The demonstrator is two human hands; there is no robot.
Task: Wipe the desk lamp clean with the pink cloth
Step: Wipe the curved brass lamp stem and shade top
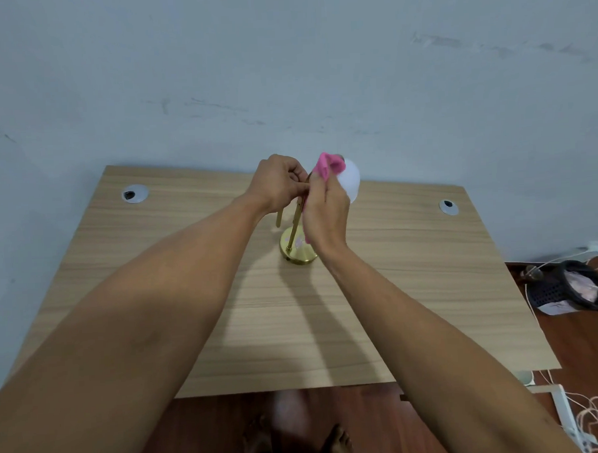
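A gold desk lamp stands mid-table on a round brass base (298, 249), with a thin gold stem and a white globe shade (351, 180) at the top. My left hand (279, 183) is closed around the upper stem, just left of the shade. My right hand (324, 211) grips the pink cloth (327, 166), which is bunched against the lamp's neck beside the shade. A bit of the cloth also shows below my right palm. The top of the stem is hidden by both hands.
The lamp stands on a light wooden table (260, 313) against a pale wall, with cable grommets at back left (134, 193) and back right (448, 206). A black bin (567, 286) and loose cords (593, 415) lie on the floor at right.
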